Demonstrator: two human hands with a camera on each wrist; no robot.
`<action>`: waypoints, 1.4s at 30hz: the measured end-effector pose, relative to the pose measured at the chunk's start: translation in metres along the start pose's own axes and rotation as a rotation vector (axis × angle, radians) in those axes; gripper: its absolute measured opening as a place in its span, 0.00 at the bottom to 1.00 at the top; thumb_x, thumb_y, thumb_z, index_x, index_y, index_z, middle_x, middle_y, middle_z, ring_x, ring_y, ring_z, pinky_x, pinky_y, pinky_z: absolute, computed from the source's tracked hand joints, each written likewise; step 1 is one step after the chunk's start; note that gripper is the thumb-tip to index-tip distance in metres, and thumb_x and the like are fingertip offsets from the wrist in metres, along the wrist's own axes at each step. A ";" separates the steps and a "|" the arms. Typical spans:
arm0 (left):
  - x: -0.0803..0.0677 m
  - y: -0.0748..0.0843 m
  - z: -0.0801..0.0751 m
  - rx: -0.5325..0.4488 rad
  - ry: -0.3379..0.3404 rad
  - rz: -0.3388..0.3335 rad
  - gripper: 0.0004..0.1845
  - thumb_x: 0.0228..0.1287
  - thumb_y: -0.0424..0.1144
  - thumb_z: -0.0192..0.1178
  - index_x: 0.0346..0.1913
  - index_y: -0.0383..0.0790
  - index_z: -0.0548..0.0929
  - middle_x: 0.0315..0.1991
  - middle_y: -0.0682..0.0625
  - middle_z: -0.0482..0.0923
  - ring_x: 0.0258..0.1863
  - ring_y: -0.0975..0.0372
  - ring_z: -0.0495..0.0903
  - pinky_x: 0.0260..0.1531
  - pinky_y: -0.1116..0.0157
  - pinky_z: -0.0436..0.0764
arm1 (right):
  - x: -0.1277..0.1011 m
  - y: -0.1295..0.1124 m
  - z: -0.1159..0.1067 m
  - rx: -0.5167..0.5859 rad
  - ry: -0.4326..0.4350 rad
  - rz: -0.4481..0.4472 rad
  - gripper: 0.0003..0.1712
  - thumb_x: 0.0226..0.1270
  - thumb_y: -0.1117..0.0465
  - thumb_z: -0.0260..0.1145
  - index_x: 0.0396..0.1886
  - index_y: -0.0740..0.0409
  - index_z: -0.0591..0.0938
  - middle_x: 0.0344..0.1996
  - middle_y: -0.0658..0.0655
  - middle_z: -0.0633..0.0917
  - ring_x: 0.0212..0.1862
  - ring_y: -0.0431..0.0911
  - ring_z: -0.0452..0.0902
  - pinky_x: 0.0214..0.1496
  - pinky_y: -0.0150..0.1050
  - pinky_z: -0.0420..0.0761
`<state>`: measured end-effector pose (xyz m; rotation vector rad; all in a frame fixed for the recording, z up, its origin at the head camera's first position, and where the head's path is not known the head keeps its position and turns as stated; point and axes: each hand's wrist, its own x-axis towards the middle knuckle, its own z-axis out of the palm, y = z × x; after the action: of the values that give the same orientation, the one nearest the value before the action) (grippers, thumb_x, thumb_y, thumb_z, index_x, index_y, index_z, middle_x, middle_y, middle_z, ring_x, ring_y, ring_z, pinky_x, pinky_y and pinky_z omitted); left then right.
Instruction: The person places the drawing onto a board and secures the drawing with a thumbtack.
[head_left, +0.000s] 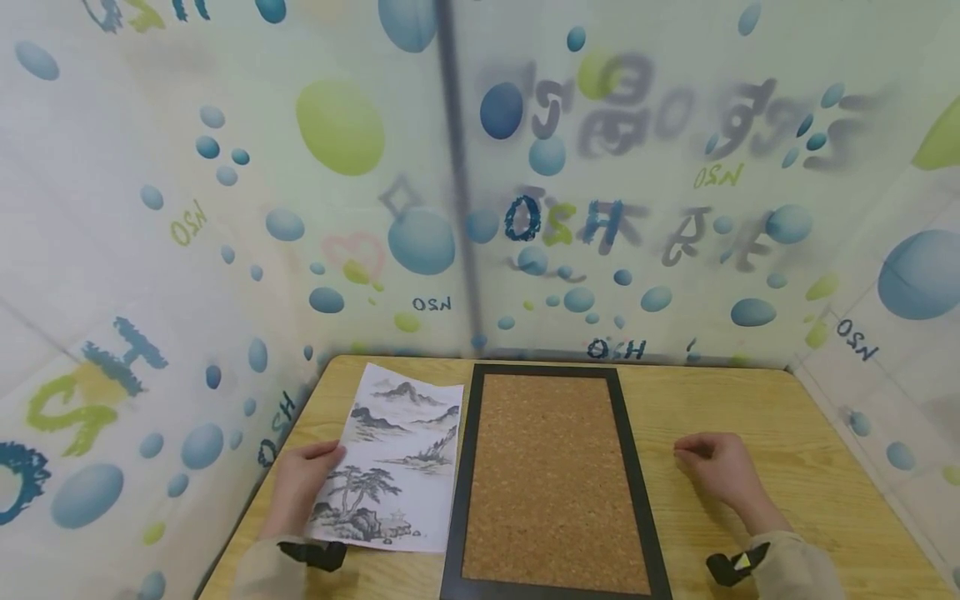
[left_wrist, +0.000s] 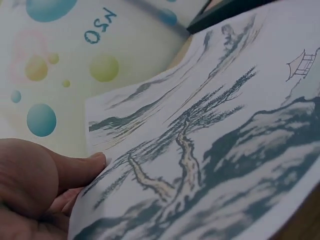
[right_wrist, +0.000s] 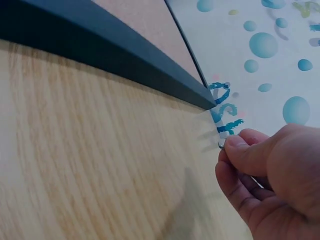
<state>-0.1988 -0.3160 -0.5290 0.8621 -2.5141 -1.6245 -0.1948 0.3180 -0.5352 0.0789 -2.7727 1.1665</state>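
Note:
My left hand [head_left: 306,479] pinches the left edge of a sheet of paper printed with an ink landscape [head_left: 408,433] of mountains, pines and rocks. In the left wrist view the thumb lies on the face of the sheet [left_wrist: 240,150], which bends slightly. To the right of the paper lies a cork board [head_left: 555,483] in a dark frame. My right hand [head_left: 718,471] is above the table, right of the board. Its thumb and forefinger pinch a tiny shiny thing [right_wrist: 221,145], mostly hidden by the fingertips; its kind cannot be made out.
Both the paper and the board are over a light wooden table [head_left: 750,392]. Pale curtains [head_left: 360,208] printed with blue and green bubbles hang behind the table and on both sides. Each wrist wears a dark strap [head_left: 313,554].

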 end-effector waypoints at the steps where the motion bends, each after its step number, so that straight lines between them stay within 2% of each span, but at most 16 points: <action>1: 0.000 0.001 -0.001 -0.024 0.009 -0.009 0.24 0.75 0.38 0.67 0.66 0.27 0.81 0.67 0.29 0.76 0.67 0.38 0.72 0.68 0.40 0.67 | 0.000 0.000 -0.001 0.006 0.006 -0.002 0.02 0.69 0.71 0.73 0.39 0.66 0.91 0.37 0.60 0.91 0.40 0.51 0.86 0.39 0.36 0.82; 4: -0.001 0.007 -0.004 -0.085 0.031 -0.039 0.24 0.74 0.38 0.67 0.67 0.28 0.80 0.67 0.30 0.75 0.67 0.40 0.72 0.68 0.42 0.66 | 0.000 -0.001 -0.004 0.042 0.034 -0.002 0.03 0.69 0.72 0.73 0.40 0.68 0.90 0.38 0.62 0.91 0.38 0.48 0.86 0.36 0.34 0.83; 10: -0.007 0.018 -0.008 -0.101 0.064 -0.030 0.25 0.75 0.40 0.67 0.68 0.30 0.80 0.67 0.31 0.75 0.63 0.43 0.73 0.62 0.48 0.70 | 0.001 -0.005 -0.009 0.089 0.093 0.009 0.05 0.70 0.72 0.73 0.42 0.69 0.90 0.38 0.63 0.91 0.35 0.38 0.85 0.34 0.31 0.84; 14: -0.010 0.025 -0.008 -0.121 0.089 -0.031 0.25 0.76 0.40 0.67 0.69 0.31 0.79 0.67 0.32 0.75 0.64 0.43 0.73 0.63 0.49 0.71 | 0.002 -0.009 -0.013 0.083 0.095 0.035 0.06 0.71 0.70 0.72 0.44 0.68 0.90 0.39 0.63 0.91 0.36 0.39 0.86 0.35 0.31 0.83; 19: -0.014 0.038 -0.007 -0.152 0.086 -0.016 0.27 0.76 0.42 0.67 0.70 0.31 0.79 0.69 0.32 0.74 0.67 0.42 0.72 0.68 0.46 0.70 | 0.003 -0.012 -0.015 0.094 0.093 0.050 0.06 0.71 0.69 0.72 0.44 0.68 0.90 0.40 0.63 0.91 0.36 0.38 0.86 0.36 0.32 0.83; 22: -0.017 0.045 -0.008 -0.162 0.087 0.005 0.27 0.75 0.43 0.68 0.69 0.32 0.80 0.67 0.32 0.76 0.63 0.44 0.74 0.63 0.49 0.73 | 0.003 -0.014 -0.016 0.096 0.100 0.042 0.07 0.71 0.68 0.73 0.44 0.67 0.91 0.39 0.62 0.91 0.35 0.36 0.85 0.35 0.32 0.83; 26: -0.020 0.052 -0.009 -0.173 0.094 0.001 0.26 0.75 0.44 0.68 0.69 0.34 0.81 0.64 0.35 0.78 0.55 0.49 0.78 0.47 0.62 0.78 | 0.004 -0.018 -0.017 0.113 0.101 0.037 0.08 0.71 0.67 0.74 0.45 0.69 0.90 0.39 0.62 0.91 0.35 0.36 0.85 0.35 0.32 0.82; 30: -0.024 0.061 -0.010 -0.193 0.085 -0.007 0.26 0.75 0.44 0.69 0.69 0.36 0.82 0.64 0.35 0.78 0.52 0.51 0.79 0.35 0.70 0.79 | 0.004 -0.022 -0.020 0.120 0.092 0.043 0.10 0.72 0.66 0.74 0.46 0.70 0.90 0.40 0.63 0.91 0.35 0.37 0.85 0.34 0.33 0.82; 42: -0.029 0.074 -0.017 -0.274 0.043 0.010 0.29 0.75 0.46 0.68 0.73 0.37 0.78 0.68 0.36 0.75 0.57 0.51 0.78 0.36 0.73 0.80 | 0.005 -0.027 -0.027 0.140 0.093 0.035 0.11 0.73 0.65 0.73 0.48 0.70 0.89 0.42 0.64 0.91 0.37 0.33 0.85 0.36 0.32 0.83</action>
<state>-0.2009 -0.2938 -0.4507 0.8402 -2.1935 -1.8663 -0.1941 0.3181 -0.4964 -0.0097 -2.6201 1.3360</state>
